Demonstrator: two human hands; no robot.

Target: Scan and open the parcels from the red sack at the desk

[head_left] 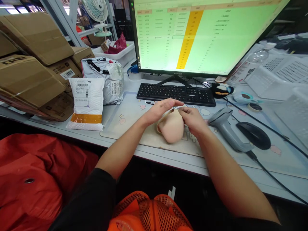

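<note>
A soft, pale beige, cup-shaped item (172, 128) rests on the desk mat in front of the keyboard. My left hand (160, 109) curves over its top left edge, fingers together and touching it. On its upper right edge my right hand (192, 119) pinches it, fingers closed. Both forearms reach in from below.
A black keyboard (176, 94) and a monitor (199, 35) showing a green spreadsheet stand behind. Right of my hands lie a grey barcode scanner (226, 128) and a black mouse (253, 135). Parcel bags (87, 102) and cardboard boxes (31, 73) stack left. A red bag (36, 179) sits lower left.
</note>
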